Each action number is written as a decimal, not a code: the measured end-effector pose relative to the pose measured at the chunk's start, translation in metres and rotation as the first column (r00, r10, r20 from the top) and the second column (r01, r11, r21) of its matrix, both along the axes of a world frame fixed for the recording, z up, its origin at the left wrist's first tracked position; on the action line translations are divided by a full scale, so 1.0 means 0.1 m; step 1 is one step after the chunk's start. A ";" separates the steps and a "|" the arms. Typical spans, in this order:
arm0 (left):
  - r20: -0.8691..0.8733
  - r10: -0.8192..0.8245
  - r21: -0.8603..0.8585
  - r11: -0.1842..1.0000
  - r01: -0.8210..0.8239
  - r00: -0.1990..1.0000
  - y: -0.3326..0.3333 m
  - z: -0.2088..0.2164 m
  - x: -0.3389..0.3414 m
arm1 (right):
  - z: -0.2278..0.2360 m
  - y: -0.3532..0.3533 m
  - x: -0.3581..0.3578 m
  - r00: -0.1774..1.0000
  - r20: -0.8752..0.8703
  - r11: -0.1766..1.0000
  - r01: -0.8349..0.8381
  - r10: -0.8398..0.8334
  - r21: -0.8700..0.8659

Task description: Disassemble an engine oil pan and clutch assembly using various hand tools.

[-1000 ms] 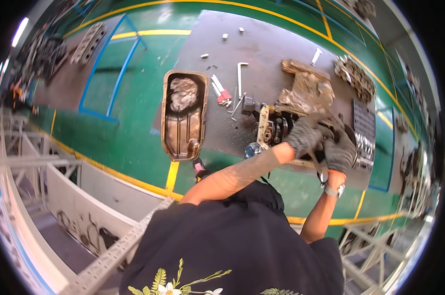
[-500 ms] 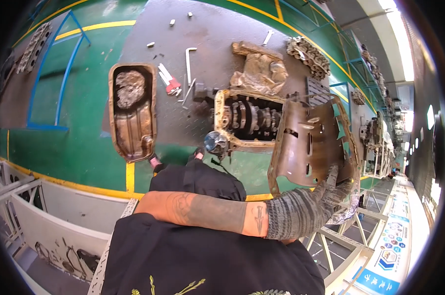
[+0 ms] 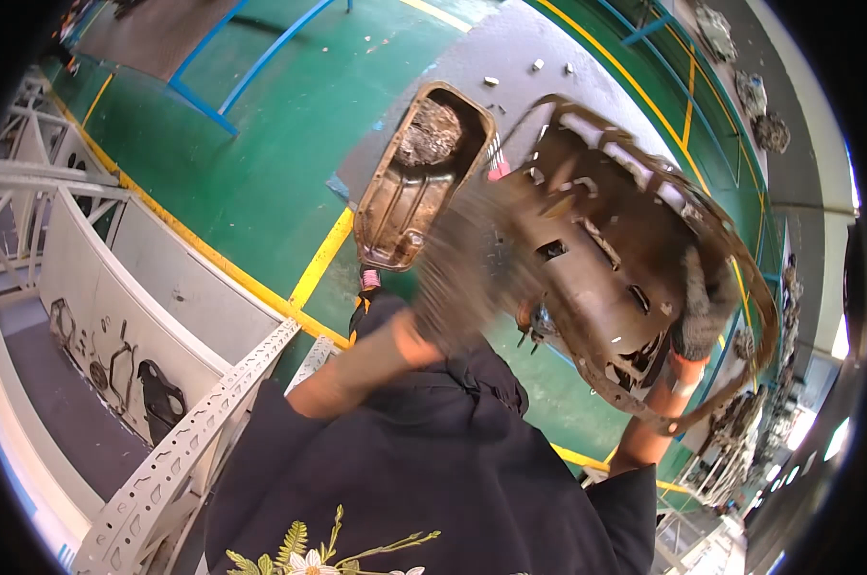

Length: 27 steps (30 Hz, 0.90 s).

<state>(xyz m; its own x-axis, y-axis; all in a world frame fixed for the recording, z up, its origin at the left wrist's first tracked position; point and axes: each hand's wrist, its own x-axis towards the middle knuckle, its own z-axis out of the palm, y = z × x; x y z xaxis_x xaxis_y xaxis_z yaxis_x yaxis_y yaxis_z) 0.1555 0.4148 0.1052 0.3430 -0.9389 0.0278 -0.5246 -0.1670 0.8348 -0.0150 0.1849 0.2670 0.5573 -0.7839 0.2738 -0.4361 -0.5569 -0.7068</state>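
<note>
A brown, oily sheet-metal baffle plate with slots [image 3: 587,287] is held up before me, with a thin dark flange-like frame [image 3: 764,335] around its right side. My gloved right hand [image 3: 702,311] grips the plate near its right edge, fingers over its face. Motion smears my gloved left hand [image 3: 472,268] at the plate's left edge; its fingers cannot be made out. Just beyond that hand lies a rusty oil pan [image 3: 429,196], with a crumpled grimy lump [image 3: 430,134] inside. The plate hides the opened engine block seen earlier.
Several small metal pieces [image 3: 537,65] lie on the grey work surface [image 3: 491,38]. A blue frame stand [image 3: 204,105] is at the far left. Nearer, a perforated white metal beam [image 3: 184,460] runs along a light bin with dark parts in it. Engine parts line the right side.
The baffle plate has been lifted and tilted over the engine block. My left arm has swung from the plate's right side to its left, and my right arm now shows. The view has turned left.
</note>
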 end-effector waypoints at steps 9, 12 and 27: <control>-0.619 0.680 0.244 0.642 -0.726 0.393 0.57 -3.51 0.19 | -1.04 0.05 1.90 0.697 -0.406 0.794 -0.592 0.591 0.138; -0.471 0.833 0.550 0.534 -0.643 0.289 0.76 -3.50 -0.08 | -1.66 -0.07 2.03 0.582 -0.212 0.613 -0.683 0.785 0.397; -0.034 0.999 0.682 0.047 -0.730 0.032 -0.06 -3.63 -0.40 | -2.97 -1.53 3.02 0.631 -0.484 0.788 -0.559 0.606 0.258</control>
